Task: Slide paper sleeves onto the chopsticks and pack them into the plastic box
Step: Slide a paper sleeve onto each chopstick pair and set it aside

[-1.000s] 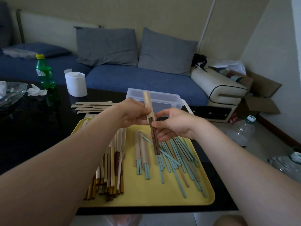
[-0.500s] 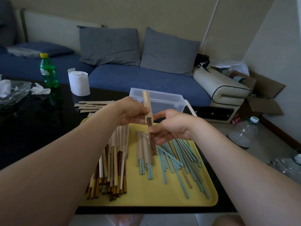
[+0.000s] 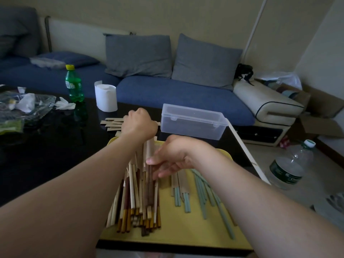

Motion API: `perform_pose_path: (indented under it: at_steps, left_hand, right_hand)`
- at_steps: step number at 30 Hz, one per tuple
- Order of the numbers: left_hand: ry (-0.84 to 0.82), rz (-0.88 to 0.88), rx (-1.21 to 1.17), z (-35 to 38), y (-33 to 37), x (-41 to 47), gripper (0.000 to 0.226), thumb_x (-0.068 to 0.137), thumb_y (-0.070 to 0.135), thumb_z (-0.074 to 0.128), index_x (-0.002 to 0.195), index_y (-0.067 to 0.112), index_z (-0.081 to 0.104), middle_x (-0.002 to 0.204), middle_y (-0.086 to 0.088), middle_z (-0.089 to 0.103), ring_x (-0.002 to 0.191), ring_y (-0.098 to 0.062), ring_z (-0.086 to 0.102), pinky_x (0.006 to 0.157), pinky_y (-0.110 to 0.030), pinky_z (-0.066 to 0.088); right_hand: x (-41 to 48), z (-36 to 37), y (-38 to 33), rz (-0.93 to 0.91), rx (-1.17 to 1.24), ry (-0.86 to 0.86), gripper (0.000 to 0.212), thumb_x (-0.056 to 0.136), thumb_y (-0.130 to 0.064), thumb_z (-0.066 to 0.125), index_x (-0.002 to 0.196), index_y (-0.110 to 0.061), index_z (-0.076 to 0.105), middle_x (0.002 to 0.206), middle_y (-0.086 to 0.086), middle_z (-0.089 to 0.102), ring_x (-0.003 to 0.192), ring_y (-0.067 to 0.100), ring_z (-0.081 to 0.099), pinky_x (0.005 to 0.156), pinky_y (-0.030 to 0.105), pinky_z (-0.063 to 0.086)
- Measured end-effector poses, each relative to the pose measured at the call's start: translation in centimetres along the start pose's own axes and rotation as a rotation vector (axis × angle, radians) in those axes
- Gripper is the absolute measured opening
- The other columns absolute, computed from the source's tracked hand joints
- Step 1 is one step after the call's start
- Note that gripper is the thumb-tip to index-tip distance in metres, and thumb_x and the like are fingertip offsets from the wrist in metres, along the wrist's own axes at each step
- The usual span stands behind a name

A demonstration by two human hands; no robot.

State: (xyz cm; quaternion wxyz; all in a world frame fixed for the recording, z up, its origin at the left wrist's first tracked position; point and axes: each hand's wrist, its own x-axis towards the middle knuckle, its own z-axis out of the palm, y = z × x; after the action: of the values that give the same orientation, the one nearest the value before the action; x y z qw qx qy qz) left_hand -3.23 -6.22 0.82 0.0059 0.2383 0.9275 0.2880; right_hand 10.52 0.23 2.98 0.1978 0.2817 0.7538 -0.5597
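Lying nearest, along the left half of the yellow tray, is a pile of sleeved chopsticks, their brown and cream ends sticking out of the paper toward the camera. To its right on the same tray sit two sleeved teal pairs and, further right, loose teal chopsticks with no paper on them.

Above the pile, the right hand pinches a dark brown pair between thumb and curled fingers. The pair's far end is inside a paper sleeve. It runs lengthwise on or just over the pile; which of the two cannot be told.

Beyond the tray's far edge, the left hand hangs over a loose stack of empty sleeves on the black table. Only its back shows, so whether its fingers hold anything cannot be told. Just right of that hand stands the clear plastic box, lid closed, apart from the tray.

Further back on the table are a white paper roll, a green bottle and a glass dish with crumpled tissue. Behind the table runs a blue sofa.
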Motion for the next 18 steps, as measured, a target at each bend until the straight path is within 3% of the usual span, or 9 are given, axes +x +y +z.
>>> perform_pose_path:
  at_steps: [2,5,9,14,18]
  left_hand:
    - [0.017,0.036,0.157,0.1,-0.7,0.3,0.039,0.097,0.025,0.062,0.131,0.006,0.057,0.134,-0.02,0.054,0.125,-0.039,0.05,0.103,-0.047,0.046]
    - [0.017,0.113,0.334,0.1,-1.4,0.5,0.038,0.097,0.022,0.064,0.132,0.011,0.058,0.136,-0.018,0.051,0.129,-0.037,0.047,0.105,-0.049,0.043]
    - [-0.08,0.192,0.444,0.1,-1.9,1.3,0.031,0.096,0.016,0.068,0.126,0.014,0.06,0.127,-0.012,0.059,0.125,-0.032,0.053,0.108,-0.052,0.043]
    - [-0.205,0.251,0.525,0.7,-2.2,2.8,0.032,0.098,0.015,0.069,0.128,0.016,0.06,0.117,-0.008,0.062,0.113,-0.028,0.062,0.097,-0.045,0.053]
    - [-0.235,0.287,0.593,1.5,-2.1,3.9,0.03,0.096,0.01,0.07,0.125,0.015,0.063,0.101,-0.005,0.052,0.098,-0.025,0.061,0.089,-0.04,0.056]
  right_hand:
    - [0.7,0.9,-0.6,0.0,-0.006,-0.021,0.018,0.103,-0.009,0.071,0.117,0.002,0.068,0.109,0.024,0.08,0.081,0.022,0.078,0.069,0.024,0.064]
    - [1.9,1.5,-1.3,0.036,-0.132,-0.033,0.028,0.104,-0.016,0.071,0.125,0.002,0.067,0.085,0.012,0.076,0.065,0.012,0.072,0.055,0.017,0.058]
    - [3.1,1.3,-2.0,0.046,-0.422,0.004,0.024,0.1,-0.033,0.078,0.108,-0.011,0.075,0.07,-0.003,0.072,0.053,0.002,0.062,0.047,0.013,0.044]
    - [3.7,0.0,-1.2,-0.237,-0.538,-0.013,0.02,0.096,-0.034,0.082,0.101,-0.015,0.081,0.081,-0.002,0.078,0.061,0.003,0.065,0.056,0.018,0.049]
    - [4.3,-0.9,-0.9,-0.263,-0.467,-0.08,0.023,0.1,-0.033,0.077,0.108,-0.012,0.081,0.085,0.0,0.08,0.062,0.006,0.065,0.055,0.02,0.048]
